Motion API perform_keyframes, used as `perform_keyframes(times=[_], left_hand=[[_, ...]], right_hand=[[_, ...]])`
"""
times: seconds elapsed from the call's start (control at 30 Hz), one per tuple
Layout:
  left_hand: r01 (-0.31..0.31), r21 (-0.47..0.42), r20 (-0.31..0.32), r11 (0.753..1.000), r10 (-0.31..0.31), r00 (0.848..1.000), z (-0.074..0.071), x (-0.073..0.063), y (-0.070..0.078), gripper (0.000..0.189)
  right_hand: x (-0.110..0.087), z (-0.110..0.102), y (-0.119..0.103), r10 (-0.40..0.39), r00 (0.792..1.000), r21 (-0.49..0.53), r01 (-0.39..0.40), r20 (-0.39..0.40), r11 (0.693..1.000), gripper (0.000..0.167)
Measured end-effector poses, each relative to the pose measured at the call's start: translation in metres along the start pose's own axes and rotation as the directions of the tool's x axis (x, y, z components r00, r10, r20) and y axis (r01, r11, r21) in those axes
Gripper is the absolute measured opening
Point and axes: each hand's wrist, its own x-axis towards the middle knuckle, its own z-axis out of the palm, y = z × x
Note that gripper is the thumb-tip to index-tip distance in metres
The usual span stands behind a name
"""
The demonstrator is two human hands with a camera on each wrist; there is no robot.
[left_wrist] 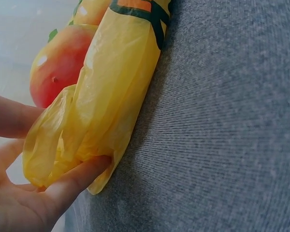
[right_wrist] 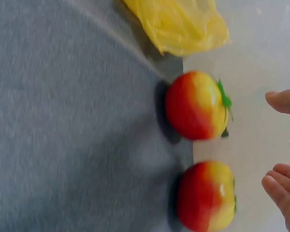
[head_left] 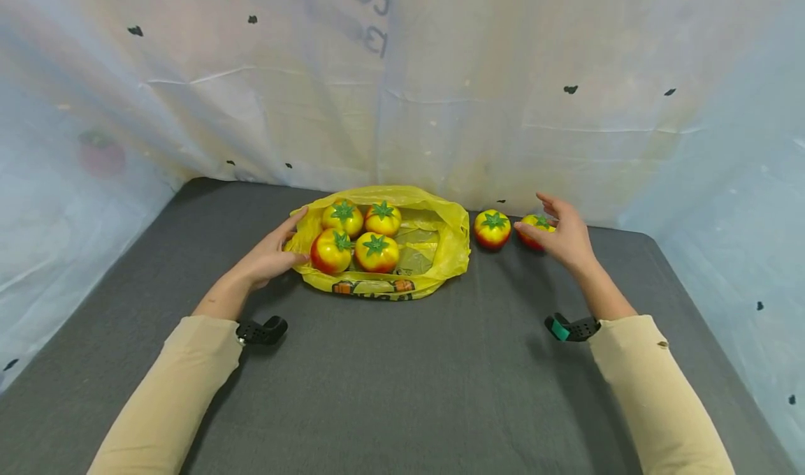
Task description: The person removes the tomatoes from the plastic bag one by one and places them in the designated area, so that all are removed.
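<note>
A yellow plastic bag (head_left: 454,241) lies on its side on the dark table, mouth facing up, with several red-and-yellow artificial tomatoes (head_left: 377,251) inside its left half. My left hand (head_left: 269,255) holds the bag's left end, thumb at the front and fingers behind; the left wrist view shows the film (left_wrist: 111,96) between them. Right of the bag stands one tomato (head_left: 492,229) with a green star-shaped top. Over a second loose tomato (head_left: 534,241) hovers my right hand (head_left: 566,236), fingers spread, partly hiding it. The right wrist view shows a gap between those fingers (right_wrist: 280,191) and both tomatoes.
A whitish translucent sheet (head_left: 453,112) with dark spots hangs behind the table and along both sides. The grey cloth tabletop (head_left: 402,370) stretches in front of the bag. Through the left sheet, a blurred red round shape (head_left: 100,155) shows.
</note>
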Motion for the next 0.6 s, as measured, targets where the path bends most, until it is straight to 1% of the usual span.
perform_keyframes(times=[0.23, 0.47, 0.6], left_hand=[[0.011, -0.025, 0.002, 1.0, -0.011, 1.0, 0.001, 0.0, 0.001, 0.091], [0.024, -0.033, 0.0, 0.999, -0.024, 1.0, 0.0, 0.002, 0.001, 0.092], [0.038, -0.043, 0.003, 0.998, -0.038, 0.999, 0.0, 0.004, 0.0, 0.091]], right_hand=[[0.002, 0.015, -0.018, -0.052, 0.999, 0.016, 0.052, 0.004, 0.999, 0.072], [0.003, 0.033, -0.036, -0.101, 0.994, 0.076, 0.098, 0.035, 0.992, 0.071], [0.003, 0.042, -0.043, -0.131, 0.991, 0.1, 0.127, 0.038, 0.987, 0.07]])
